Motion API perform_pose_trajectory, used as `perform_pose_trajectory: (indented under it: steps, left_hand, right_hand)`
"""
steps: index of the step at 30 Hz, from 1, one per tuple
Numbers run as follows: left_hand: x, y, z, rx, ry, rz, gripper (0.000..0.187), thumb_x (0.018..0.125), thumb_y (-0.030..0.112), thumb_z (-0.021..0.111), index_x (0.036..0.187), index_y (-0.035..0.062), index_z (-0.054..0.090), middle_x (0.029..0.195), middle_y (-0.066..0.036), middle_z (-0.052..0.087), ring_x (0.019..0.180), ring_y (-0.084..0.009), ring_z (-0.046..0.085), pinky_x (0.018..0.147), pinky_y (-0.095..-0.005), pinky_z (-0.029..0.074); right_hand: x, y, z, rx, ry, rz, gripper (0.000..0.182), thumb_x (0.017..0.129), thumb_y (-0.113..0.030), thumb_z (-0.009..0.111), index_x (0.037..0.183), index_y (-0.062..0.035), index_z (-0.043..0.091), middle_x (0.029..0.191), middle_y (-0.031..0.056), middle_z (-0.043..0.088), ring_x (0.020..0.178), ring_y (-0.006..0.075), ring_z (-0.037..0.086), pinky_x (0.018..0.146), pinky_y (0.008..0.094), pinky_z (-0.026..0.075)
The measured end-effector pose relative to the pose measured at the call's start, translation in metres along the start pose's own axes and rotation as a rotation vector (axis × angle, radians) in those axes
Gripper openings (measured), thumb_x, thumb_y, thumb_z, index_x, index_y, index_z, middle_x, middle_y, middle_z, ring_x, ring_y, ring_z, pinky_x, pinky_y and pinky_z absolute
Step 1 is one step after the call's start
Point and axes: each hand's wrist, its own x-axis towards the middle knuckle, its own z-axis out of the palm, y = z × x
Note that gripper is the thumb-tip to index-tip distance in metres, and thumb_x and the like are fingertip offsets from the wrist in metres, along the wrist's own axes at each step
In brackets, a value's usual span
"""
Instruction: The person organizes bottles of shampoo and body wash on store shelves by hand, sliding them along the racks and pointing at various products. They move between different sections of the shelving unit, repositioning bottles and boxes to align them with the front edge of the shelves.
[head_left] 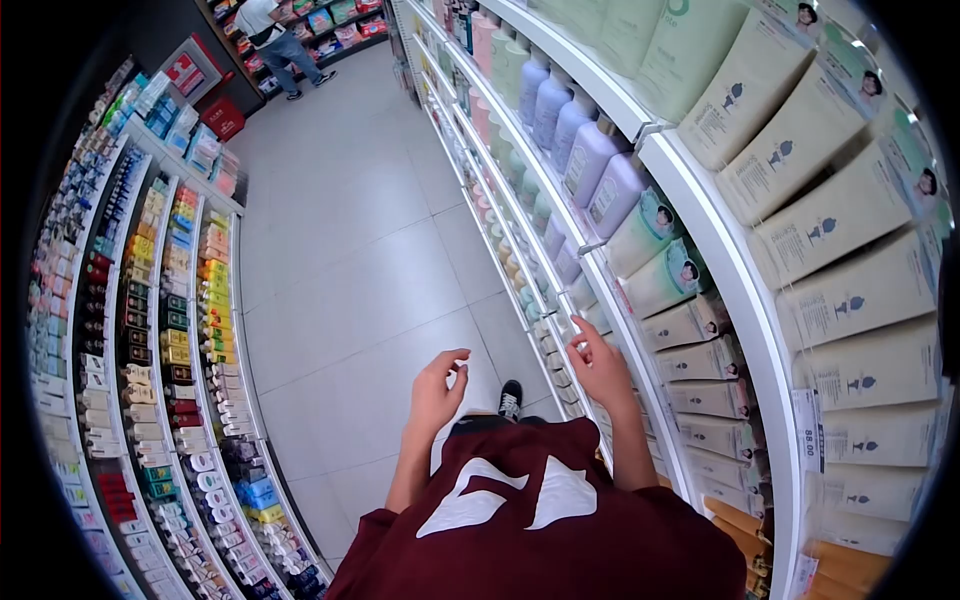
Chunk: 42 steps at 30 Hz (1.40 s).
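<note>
My left hand [440, 388] hangs over the aisle floor in front of my dark red shirt [560, 540], loosely curled with thumb and fingers apart and nothing in it. To its right, my right hand [600, 368] is beside the right-hand shelf, index finger stretched out, also with nothing in it. Just past that hand, a shelf holds a row of cream-coloured tubes [700, 362]. Above them stand pale green bags [665, 275] and lilac pump bottles [610, 195]. Larger cream tubes [820, 230] line the upper shelf, closest to the camera.
Shelves of small boxes and bottles [215, 300] run along the left side of the aisle. Grey floor tiles [350, 250] lie between the two rows. At the far end a person [280, 45] stands by more shelves, near a red box [222, 118]. A price tag [808, 432] hangs on the right-hand shelf edge.
</note>
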Motion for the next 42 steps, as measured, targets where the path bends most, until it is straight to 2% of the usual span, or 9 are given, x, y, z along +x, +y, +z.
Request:
perform_pose_trajectory:
  steps: [9,13,23,27,30,33,35,40,42]
  left_hand:
    - [0.011,-0.033,0.003,-0.095,-0.004,-0.198,0.024,0.093,0.006,0.061,0.116,0.0022,0.069,0.107,-0.011,0.074,0.086,-0.0237,0.069,0.075,-0.0355,0.054]
    - [0.038,-0.033,0.008,-0.078,-0.034,-0.162,0.024,0.093,0.008,0.063,0.116,0.0014,0.068,0.102,-0.014,0.073,0.082,-0.0271,0.069,0.076,-0.0374,0.055]
    - [0.172,-0.052,0.009,-0.12,-0.239,0.043,0.025,0.093,0.007,0.062,0.117,0.0024,0.068,0.1,-0.015,0.073,0.081,-0.0275,0.069,0.076,-0.0374,0.054]
    - [0.251,-0.041,0.021,-0.134,-0.338,0.253,0.025,0.092,0.008,0.062,0.116,0.0035,0.068,0.101,-0.017,0.073,0.087,-0.0315,0.07,0.078,-0.0406,0.054]
    - [0.308,-0.021,0.028,-0.097,-0.399,0.496,0.025,0.091,0.008,0.064,0.115,0.0042,0.069,0.105,-0.016,0.072,0.097,-0.0366,0.067,0.086,-0.0446,0.051]
    - [0.356,0.0,0.045,-0.119,-0.487,0.639,0.027,0.089,0.008,0.064,0.116,0.0048,0.069,0.11,-0.015,0.071,0.105,-0.0363,0.064,0.096,-0.0464,0.046]
    - [0.384,0.019,0.054,-0.111,-0.516,0.818,0.031,0.088,0.008,0.065,0.119,0.0045,0.067,0.115,-0.014,0.069,0.111,-0.0342,0.062,0.102,-0.0469,0.042]
    - [0.412,0.032,0.078,-0.089,-0.656,0.953,0.041,0.09,0.01,0.064,0.13,0.0058,0.06,0.132,-0.013,0.061,0.125,-0.0321,0.055,0.113,-0.051,0.033]
    - [0.418,0.032,0.081,-0.07,-0.718,1.001,0.047,0.09,0.011,0.065,0.136,0.0068,0.057,0.138,-0.013,0.058,0.129,-0.0312,0.053,0.117,-0.0522,0.029]
  right_hand:
    - [0.072,-0.017,-0.002,0.021,0.1,-0.19,0.045,0.09,-0.008,0.07,0.134,-0.0063,0.059,0.119,0.0109,0.066,0.072,0.0207,0.067,0.065,0.0348,0.055]
    - [0.087,-0.017,-0.006,0.034,0.149,-0.175,0.041,0.091,-0.006,0.069,0.131,-0.0046,0.061,0.129,0.0128,0.063,0.074,0.0205,0.067,0.067,0.0331,0.056]
    - [0.115,-0.029,0.006,0.005,0.318,-0.019,0.038,0.09,-0.008,0.07,0.127,-0.0029,0.064,0.131,0.0121,0.064,0.083,0.0218,0.069,0.076,0.0333,0.057]
    - [0.133,-0.034,0.016,-0.011,0.392,0.046,0.038,0.089,-0.009,0.07,0.126,-0.0032,0.064,0.132,0.0126,0.063,0.098,0.0287,0.069,0.088,0.0358,0.055]
    - [0.148,-0.042,0.029,-0.316,0.516,0.017,0.039,0.09,-0.013,0.07,0.128,-0.0043,0.064,0.136,0.0118,0.061,0.101,0.0309,0.069,0.089,0.0378,0.055]
    - [0.166,-0.05,0.043,-0.276,0.569,0.119,0.041,0.091,-0.016,0.07,0.13,-0.0057,0.063,0.14,0.0108,0.058,0.102,0.0313,0.069,0.089,0.0395,0.055]
    - [0.185,-0.062,0.046,-0.089,0.569,0.302,0.043,0.091,-0.017,0.071,0.131,-0.0065,0.062,0.142,0.0102,0.057,0.102,0.0312,0.069,0.088,0.0397,0.056]
    - [0.21,-0.068,0.066,-0.201,0.657,0.417,0.057,0.092,-0.019,0.068,0.146,-0.0107,0.05,0.15,0.0135,0.05,0.102,0.0338,0.07,0.082,0.044,0.058]
    - [0.217,-0.071,0.082,-0.298,0.674,0.498,0.07,0.092,-0.018,0.066,0.155,-0.0148,0.036,0.155,0.0181,0.043,0.1,0.039,0.071,0.077,0.0469,0.059]
